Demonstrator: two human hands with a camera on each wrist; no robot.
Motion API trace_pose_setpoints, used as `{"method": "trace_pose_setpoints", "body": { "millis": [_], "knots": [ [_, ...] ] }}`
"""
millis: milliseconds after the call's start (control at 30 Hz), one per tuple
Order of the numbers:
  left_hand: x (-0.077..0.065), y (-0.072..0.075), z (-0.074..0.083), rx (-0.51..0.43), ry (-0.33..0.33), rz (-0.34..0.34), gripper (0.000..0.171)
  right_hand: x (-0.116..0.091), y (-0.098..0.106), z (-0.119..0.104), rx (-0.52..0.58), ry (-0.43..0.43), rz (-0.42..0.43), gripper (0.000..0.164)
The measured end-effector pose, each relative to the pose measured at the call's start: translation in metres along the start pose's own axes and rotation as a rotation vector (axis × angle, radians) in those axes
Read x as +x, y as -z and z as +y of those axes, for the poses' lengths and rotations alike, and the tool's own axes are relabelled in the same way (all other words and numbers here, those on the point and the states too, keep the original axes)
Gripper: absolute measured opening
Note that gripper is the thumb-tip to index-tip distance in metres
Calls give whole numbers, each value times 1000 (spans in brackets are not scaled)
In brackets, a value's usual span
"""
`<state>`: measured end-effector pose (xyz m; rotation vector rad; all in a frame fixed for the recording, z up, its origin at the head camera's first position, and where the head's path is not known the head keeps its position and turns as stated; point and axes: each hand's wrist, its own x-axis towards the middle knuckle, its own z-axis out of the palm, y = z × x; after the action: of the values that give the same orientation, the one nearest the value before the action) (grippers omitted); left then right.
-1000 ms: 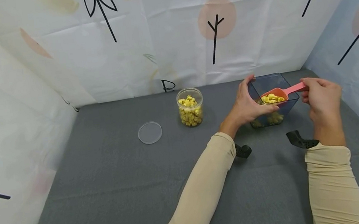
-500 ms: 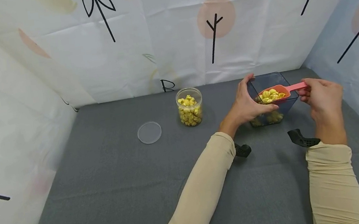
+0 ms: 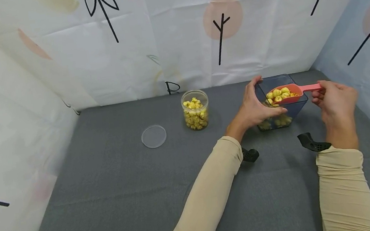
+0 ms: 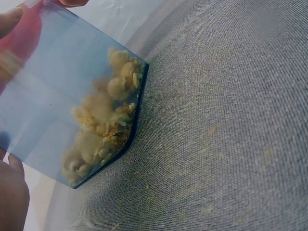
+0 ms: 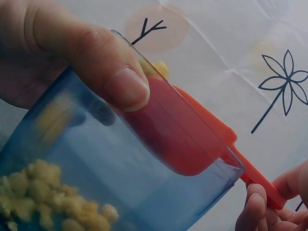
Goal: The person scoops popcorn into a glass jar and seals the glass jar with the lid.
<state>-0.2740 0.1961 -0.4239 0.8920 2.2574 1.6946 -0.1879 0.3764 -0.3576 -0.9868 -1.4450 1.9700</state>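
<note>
In the head view my left hand [image 3: 256, 106] grips a clear bluish bin [image 3: 296, 108] at the right rear of the table, thumb along its near rim and fingers on the far side. My right hand [image 3: 337, 102] pinches the handle of an orange-red scoop [image 3: 310, 87]. Yellow popcorn [image 3: 282, 93] heaps in the scoop's bowl, which sits at the bin's mouth. More popcorn [image 5: 45, 197] covers the bin's bottom in the right wrist view, where the scoop bowl [image 5: 178, 139] shows partly through the wall. Through the left wrist view, the bin [image 4: 57, 86] looks tilted.
Left of the bin, a clear round jar [image 3: 197, 119] full of popcorn stands without a lid. A clear round lid [image 3: 154, 136] lies flat on the grey cloth table [image 3: 116, 178] farther left. Patterned white cloth walls [image 3: 175, 35] enclose the back and sides.
The scoop has risen slightly and shifted right with my right hand, and its heap of popcorn shows more. My left hand and the bin have hardly moved.
</note>
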Motion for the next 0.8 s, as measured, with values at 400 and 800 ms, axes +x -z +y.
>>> {"method": "trace_pose_setpoints", "body": {
  "millis": [400, 800],
  "knots": [
    [0, 0, 1, -12, -3, 1, 115, 2, 3, 0, 101, 18, 20, 11],
    [-1, 1, 0, -12, -1, -3, 116, -1, 5, -2, 176, 27, 13, 9]
  ]
}}
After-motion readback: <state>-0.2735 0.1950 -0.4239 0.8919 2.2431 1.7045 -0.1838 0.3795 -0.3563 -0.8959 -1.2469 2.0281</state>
